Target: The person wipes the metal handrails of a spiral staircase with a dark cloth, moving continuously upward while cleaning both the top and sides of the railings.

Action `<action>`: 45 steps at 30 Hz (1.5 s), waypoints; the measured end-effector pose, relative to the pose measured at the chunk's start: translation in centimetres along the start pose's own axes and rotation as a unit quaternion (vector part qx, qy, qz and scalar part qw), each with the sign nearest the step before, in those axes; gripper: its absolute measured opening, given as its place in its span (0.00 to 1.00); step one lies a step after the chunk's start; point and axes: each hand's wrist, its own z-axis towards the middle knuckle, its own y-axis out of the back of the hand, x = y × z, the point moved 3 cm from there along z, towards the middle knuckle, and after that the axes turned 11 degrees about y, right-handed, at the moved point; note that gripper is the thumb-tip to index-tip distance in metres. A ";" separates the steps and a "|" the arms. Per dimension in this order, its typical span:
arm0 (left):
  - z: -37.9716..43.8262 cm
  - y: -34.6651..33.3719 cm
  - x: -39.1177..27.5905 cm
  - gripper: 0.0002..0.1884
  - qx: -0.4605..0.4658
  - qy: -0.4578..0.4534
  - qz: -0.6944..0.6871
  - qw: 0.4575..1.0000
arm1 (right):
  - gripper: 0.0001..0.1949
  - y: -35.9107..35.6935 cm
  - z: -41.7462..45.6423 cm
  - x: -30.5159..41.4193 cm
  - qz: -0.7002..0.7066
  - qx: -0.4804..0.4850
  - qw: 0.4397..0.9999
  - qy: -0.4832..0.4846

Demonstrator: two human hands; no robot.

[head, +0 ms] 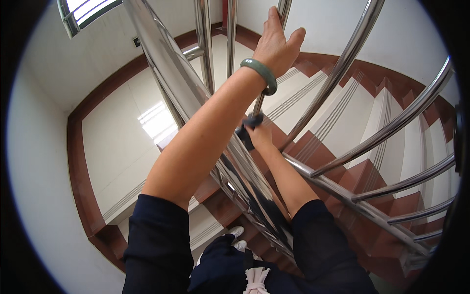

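Observation:
My left hand (pixel 279 47) reaches up against a slim stainless-steel baluster (pixel 285 9), which shows between its thumb and fingers. Whether the fingers close around the metal is hidden. A green stone bangle (pixel 259 73) circles that wrist. Lower down, my right hand (pixel 261 135) grips a dark cloth (pixel 253 120), slightly blurred, wrapped about the lower part of what looks like the same baluster. My right forearm passes just beside the thick polished handrail (pixel 253 172), and my left forearm crosses above it.
More curved balusters (pixel 337 77) rise from a sloping bottom rail (pixel 371 209). Beyond them, winding stairs (pixel 326 125) have pale treads and red-brown edges. At left lies a tiled landing (pixel 114 136). My white shoes (pixel 237 232) are on the steps below. A barred window (pixel 88 11) is at upper left.

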 end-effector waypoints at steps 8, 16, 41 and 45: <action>0.0 -0.1 0.2 0.48 0.062 0.030 -0.084 0.994 | 0.24 -0.3 -2.3 -1.3 -0.154 0.172 0.973 0.021; -0.7 -0.2 -0.4 0.45 0.036 0.014 -0.046 0.998 | 0.16 11.3 -6.5 8.3 0.058 -0.029 0.992 0.112; -4.3 -9.1 -2.6 0.18 0.207 0.006 -0.283 0.937 | 0.18 61.0 -18.5 18.9 -0.291 -0.581 0.741 0.170; -4.1 -8.2 -1.9 0.19 0.158 -0.003 -0.252 0.955 | 0.29 59.1 -14.0 16.4 -0.234 -0.580 0.780 0.025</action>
